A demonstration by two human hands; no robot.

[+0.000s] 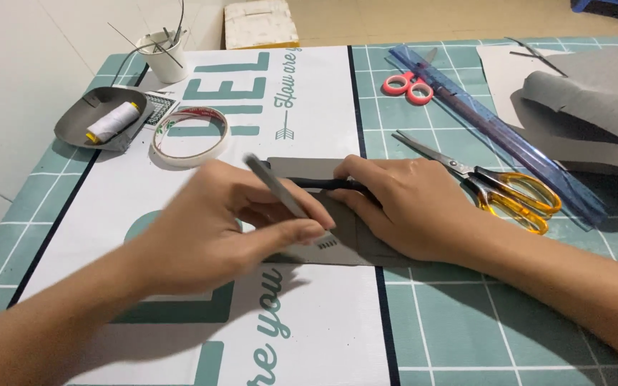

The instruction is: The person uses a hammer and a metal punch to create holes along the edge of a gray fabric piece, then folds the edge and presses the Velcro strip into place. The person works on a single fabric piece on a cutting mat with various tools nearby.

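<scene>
A grey rectangular piece of card or leather [302, 169] lies flat on the table in front of me. My left hand [212, 229] grips a thin grey strip-like tool [273, 184] between thumb and fingers, its tip raised and blurred above the grey piece. My right hand [413, 211] rests on the right part of the grey piece, fingers pressing a black cord or strap [327, 184] against it. Both hands cover most of the piece.
Yellow-handled scissors [498, 187] lie right of my right hand, with a blue ruler [509, 139], small red scissors [409, 84] and grey sheets [588, 100] beyond. A tape roll [169, 151], grey tray [73, 121] with a thread spool [112, 123] and white cup [166, 61] stand far left.
</scene>
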